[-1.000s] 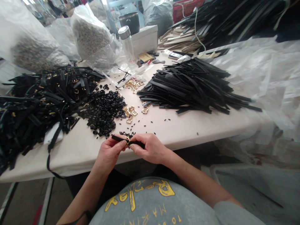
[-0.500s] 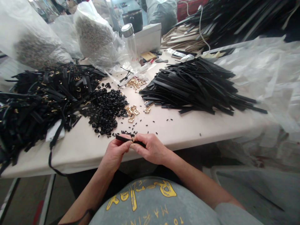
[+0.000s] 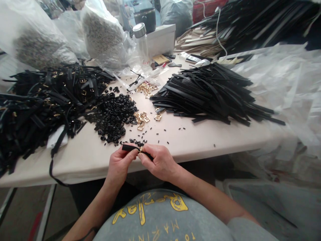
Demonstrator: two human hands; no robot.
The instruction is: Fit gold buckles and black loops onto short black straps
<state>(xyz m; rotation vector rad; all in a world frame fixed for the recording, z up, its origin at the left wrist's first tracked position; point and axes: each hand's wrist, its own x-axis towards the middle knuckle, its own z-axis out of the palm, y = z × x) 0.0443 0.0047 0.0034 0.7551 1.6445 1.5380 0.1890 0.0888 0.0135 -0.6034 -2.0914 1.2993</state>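
My left hand [image 3: 121, 164] and my right hand [image 3: 158, 161] meet at the table's near edge, both pinched on one short black strap [image 3: 129, 147]. A small gold buckle [image 3: 140, 149] sits on the strap between my fingertips. Just beyond my hands lie a heap of black rubber loops [image 3: 114, 114], loose gold buckles [image 3: 140, 119] and tiny black bits scattered on the white table [image 3: 200, 135].
A big pile of plain black straps [image 3: 208, 92] lies to the right. Straps with buckles on them [image 3: 42, 103] are heaped at the left. Clear bags of parts [image 3: 102, 35], a bottle [image 3: 141, 42] and a white box [image 3: 162, 38] stand at the back. Plastic sheeting [image 3: 288, 83] covers the right side.
Both hands stay on the strap at the table edge; the fingers shifted slightly around the buckle. The camera tilted a little.
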